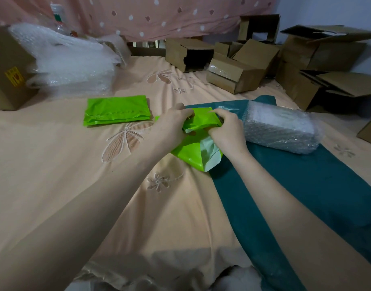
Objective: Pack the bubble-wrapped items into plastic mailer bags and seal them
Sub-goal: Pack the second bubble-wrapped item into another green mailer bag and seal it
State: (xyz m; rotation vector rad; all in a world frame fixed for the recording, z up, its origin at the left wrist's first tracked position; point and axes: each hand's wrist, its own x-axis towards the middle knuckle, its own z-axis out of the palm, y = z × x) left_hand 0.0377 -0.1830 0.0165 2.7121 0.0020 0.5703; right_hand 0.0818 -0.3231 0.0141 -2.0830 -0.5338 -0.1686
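A bright green mailer bag (pixel 191 150) with something inside lies on the peach bedsheet in the middle. My left hand (pixel 170 127) grips its folded top flap from the left. My right hand (pixel 226 131) pinches the same flap from the right. Both hands have fingers curled round the plastic. Just right of my right hand, a long bubble-wrapped item (pixel 279 127) rests on dark teal mailer bags (pixel 306 185). A sealed green mailer package (pixel 117 110) lies flat to the left of the hands.
A pile of bubble wrap (pixel 69 59) and a cardboard box (pixel 8 70) sit at the back left. Several open cardboard boxes (pixel 254 66) crowd the back right. A pink dotted curtain (pixel 159 15) hangs behind.
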